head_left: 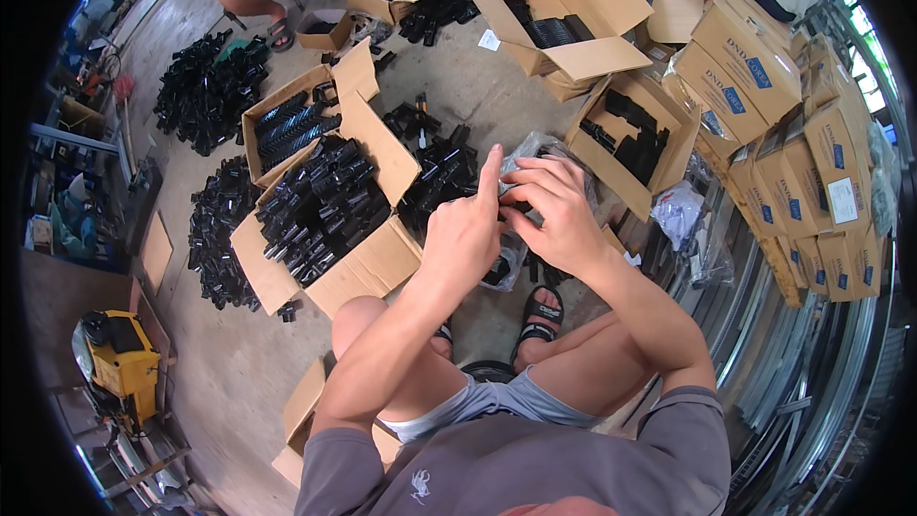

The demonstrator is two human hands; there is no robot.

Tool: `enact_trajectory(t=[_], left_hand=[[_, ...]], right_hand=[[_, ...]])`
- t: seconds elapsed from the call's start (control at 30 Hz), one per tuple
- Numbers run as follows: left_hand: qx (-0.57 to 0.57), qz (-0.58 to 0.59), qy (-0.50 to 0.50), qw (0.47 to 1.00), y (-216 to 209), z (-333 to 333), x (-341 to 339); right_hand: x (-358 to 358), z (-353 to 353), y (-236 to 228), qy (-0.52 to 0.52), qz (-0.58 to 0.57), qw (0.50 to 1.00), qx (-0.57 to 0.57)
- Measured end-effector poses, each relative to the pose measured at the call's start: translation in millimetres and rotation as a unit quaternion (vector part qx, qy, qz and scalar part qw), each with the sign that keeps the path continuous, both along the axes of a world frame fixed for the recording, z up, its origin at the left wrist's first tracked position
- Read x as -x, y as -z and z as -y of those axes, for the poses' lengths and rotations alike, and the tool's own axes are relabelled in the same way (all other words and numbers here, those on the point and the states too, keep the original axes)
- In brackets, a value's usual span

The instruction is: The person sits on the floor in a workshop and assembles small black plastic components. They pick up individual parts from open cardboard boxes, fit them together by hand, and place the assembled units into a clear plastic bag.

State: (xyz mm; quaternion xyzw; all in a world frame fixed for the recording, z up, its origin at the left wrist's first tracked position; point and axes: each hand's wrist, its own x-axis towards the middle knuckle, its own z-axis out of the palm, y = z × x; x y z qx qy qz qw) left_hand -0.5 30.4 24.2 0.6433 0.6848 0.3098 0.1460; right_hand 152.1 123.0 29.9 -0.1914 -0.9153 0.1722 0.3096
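My left hand (465, 231) is raised in front of me, its index finger stretched out and the other fingers curled in. Close against it, my right hand (556, 196) has bent fingers that meet the thumb in a pinch. A little darkness shows between the two hands, but what they hold is hidden. Just beyond them lie a pile of black plastic pieces (447, 164) and a clear plastic bag (535, 145). To the left, an open carton (368, 272) is heaped with black parts (320, 205).
Piles of black parts (212, 86) lie on the floor at left. An open carton (638, 193) stands to the right, another (597, 62) farther off. Stacked cartons (740, 67) and metal profiles (764, 373) line the right. Two people sit at the far side. A yellow machine (129, 358) stands lower left.
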Motion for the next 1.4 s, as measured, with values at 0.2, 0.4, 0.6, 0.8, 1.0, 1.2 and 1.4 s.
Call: enact_trajectory(t=[0.2,0.4,0.6,0.8,1.0,1.2,1.4], left_hand=[[0.045,-0.007,-0.019,0.999,-1,0,-2],[0.04,-0.013,-0.012,0.999,-1,1,-5],[0.05,-0.013,-0.008,0.999,-7,0,-7],[0.026,-0.008,-0.01,1.0,-6,0,-8],[0.051,0.004,-0.023,0.998,-9,1,-4],[-0.033,0.091,-0.076,0.992,-20,0,12],[-0.052,0.332,-0.126,0.933,-22,-7,31]], right_hand=[[-1,1,0,0.013,-0.003,0.999,0.03],[-1,0,0,0.014,-0.005,0.999,0.039],[-2,0,0,0.014,-0.008,0.998,0.055],[-2,0,-2,0.017,-0.005,0.999,0.036],[-4,-1,-12,0.05,-0.061,0.995,0.054],[-14,-19,12,0.202,-0.184,0.954,0.125],[-8,-7,87,0.208,-0.02,0.951,0.227]])
